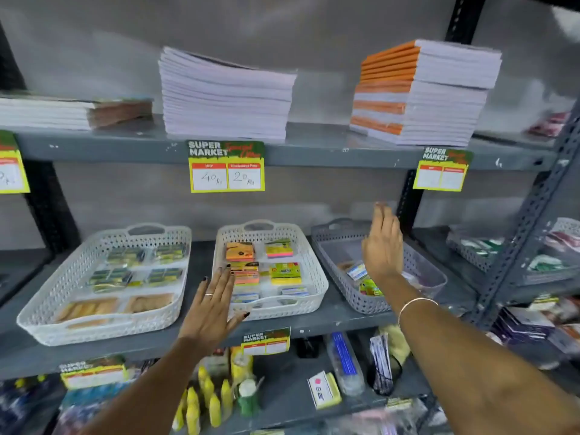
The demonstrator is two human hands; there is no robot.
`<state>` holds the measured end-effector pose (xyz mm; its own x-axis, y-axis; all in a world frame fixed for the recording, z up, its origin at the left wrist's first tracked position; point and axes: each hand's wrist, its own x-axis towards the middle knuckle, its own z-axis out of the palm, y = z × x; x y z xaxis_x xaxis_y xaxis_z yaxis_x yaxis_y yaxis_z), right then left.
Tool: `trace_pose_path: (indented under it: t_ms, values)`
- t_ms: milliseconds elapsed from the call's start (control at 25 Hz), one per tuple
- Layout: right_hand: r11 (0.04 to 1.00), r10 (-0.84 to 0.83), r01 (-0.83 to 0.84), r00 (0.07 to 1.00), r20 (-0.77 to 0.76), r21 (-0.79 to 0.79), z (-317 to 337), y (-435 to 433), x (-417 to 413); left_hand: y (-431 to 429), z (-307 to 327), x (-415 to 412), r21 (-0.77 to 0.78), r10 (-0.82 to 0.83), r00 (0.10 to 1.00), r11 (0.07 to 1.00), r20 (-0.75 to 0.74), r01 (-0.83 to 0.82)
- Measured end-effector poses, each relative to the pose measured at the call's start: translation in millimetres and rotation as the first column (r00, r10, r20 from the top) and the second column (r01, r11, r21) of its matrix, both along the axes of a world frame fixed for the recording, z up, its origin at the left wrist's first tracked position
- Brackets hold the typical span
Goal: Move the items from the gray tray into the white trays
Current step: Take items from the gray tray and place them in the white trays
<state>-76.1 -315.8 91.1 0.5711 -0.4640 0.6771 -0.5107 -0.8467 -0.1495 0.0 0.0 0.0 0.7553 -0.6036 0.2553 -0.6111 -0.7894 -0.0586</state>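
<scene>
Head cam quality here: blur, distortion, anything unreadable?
Head view: motion blur smears the right hand and the frame edges; wide-angle bend bows the shelf uprights; small packets in the gray tray are too soft to identify; the middle price tag stays legible; lighting even, no glare.

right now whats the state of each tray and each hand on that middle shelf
gray tray: partly emptied, a few small packets left at its near end
middle white tray: holds sticky note pads and small packets
left white tray: holds rows of wrapped packs
left hand: open, fingers spread, empty, at the middle white tray's near rim
right hand: open, flat, empty, raised over the gray tray
</scene>
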Motion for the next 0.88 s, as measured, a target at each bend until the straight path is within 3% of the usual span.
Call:
trace_pose_path:
  t_ms: [80,160,240,400,560,680,760,880]
  values:
    - [0.995,0.055,-0.024,0.937,-0.344,0.095,-11.5,-11.3,9.0,-2.8,-15.0,8.5,-0.01,-0.045,0.998,0.999,0.039,0.045]
    - [0.987,0.125,-0.026,0.751,-0.648,0.16,-28.6,-28.6,14.4,-2.6,-27.3,10.7,-0.041,-0.048,0.999,0.998,0.016,0.049]
    - [0.985,0.156,-0.039,0.625,-0.765,0.169,-46.3,-42.2,21.9,-5.0,-33.5,15.2,-0.009,-0.018,0.999,1.0,0.027,0.019]
    - [0.992,0.118,-0.099,0.572,-0.812,0.074,-65.2,-60.8,35.9,-8.7,-34.8,8.7,0.042,0.051,0.999,0.998,0.012,-0.051]
    - [0.983,0.082,-0.177,0.616,-0.783,-0.036,-72.2,-71.9,47.4,-9.2,-32.5,10.6,0.06,0.061,0.998,0.996,-0.005,-0.06]
    - [0.984,0.086,-0.174,0.623,-0.777,-0.03,-75.8,-76.4,51.1,-6.1,-29.5,10.6,0.085,0.021,1.0,0.996,0.005,-0.022]
    - [0.993,0.088,-0.12,0.678,-0.73,0.007,-68.3,-72.8,54.8,-6.1,-29.8,11.2,0.077,0.007,1.0,0.997,0.022,-0.009]
    - [0.987,0.125,-0.05,0.842,-0.524,0.155,-45.2,-52.1,70.7,-5.6,-31.2,12.1,0.06,-0.008,1.0,0.998,-0.006,0.008]
